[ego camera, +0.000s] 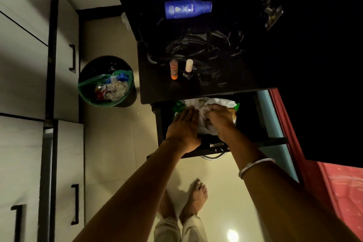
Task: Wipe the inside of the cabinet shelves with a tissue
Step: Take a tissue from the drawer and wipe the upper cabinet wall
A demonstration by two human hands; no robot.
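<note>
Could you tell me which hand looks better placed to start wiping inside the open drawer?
Probably the right hand: its fingers are curled into the crumpled white tissue inside the drawer. The left hand lies flat on the green-and-white packet, seemingly only steadying it.

Dim, warm light; lamp glare on floor (232,235) at bottom centre. Upper right of frame nearly black. Wardrobe doors (21,49) at left soft, bent by wide lens.

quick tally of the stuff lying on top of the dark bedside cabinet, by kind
Blue lotion bottle: 1
Small orange tube: 1
Small bottle with a white cap: 1
Tangle of black cables: 1; single cables cannot be told apart
Total: 4
</note>
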